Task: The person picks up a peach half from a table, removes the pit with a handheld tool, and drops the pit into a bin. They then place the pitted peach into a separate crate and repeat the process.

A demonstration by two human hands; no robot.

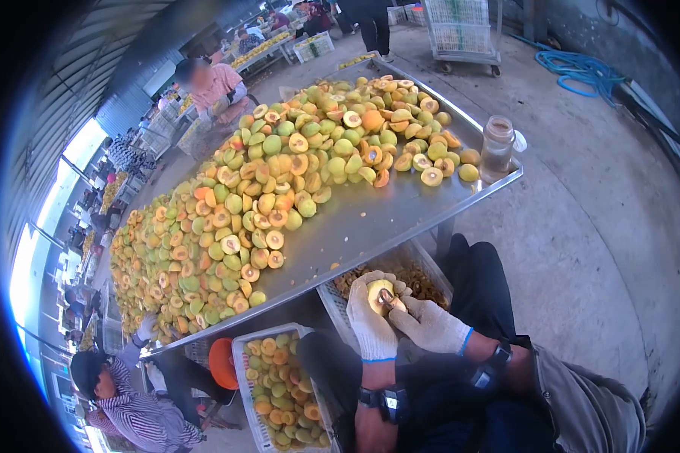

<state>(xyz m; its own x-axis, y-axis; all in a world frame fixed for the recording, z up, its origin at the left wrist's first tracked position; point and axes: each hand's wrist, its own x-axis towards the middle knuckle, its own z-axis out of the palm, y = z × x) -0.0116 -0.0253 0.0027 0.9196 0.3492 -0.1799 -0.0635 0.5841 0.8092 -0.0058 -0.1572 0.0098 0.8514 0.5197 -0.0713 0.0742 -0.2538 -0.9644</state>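
My gloved left hand (369, 321) is closed around a peach half (380, 297), its pale cut face turned up. Against that cut face, my gloved right hand (433, 325) has its thumb and fingers pinched together. A small dark, curved piece (387, 297) shows at the fruit's centre by those fingertips; I cannot tell whether it is the pit or a tool. Below both hands is a crate (337, 310) holding brown scraps that look like pits. Just ahead lies the metal table (321, 260), heaped with halved peaches (264, 177).
A clear jar (496, 147) stands at the table's right corner. Left of my legs is a white crate (238, 362) of peach halves, near an orange bucket (222, 363). A co-worker (140, 400) sits at lower left, another person (215, 87) across the table. Blue hose (578, 72) lies on the floor.
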